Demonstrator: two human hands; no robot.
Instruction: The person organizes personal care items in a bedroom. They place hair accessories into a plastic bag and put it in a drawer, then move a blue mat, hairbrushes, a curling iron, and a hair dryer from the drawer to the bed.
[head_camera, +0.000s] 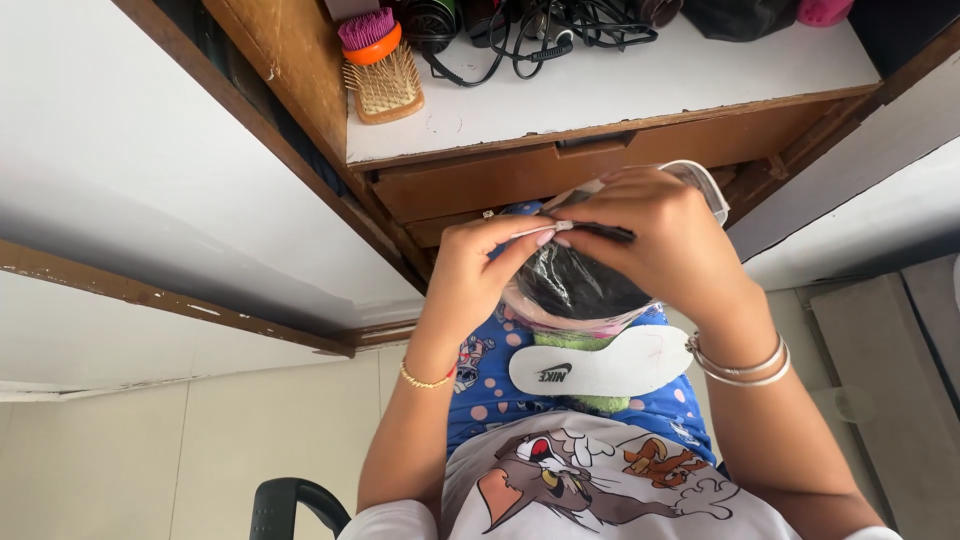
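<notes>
Here, hands: my left hand and right hand meet, both pinching the clear plastic bag at its top edge.
Bag: over my lap, above a white insole.
Beyond bag: wooden drawer, white shelf, hairbrush, black cords.
Below: pale tiled floor.
</notes>
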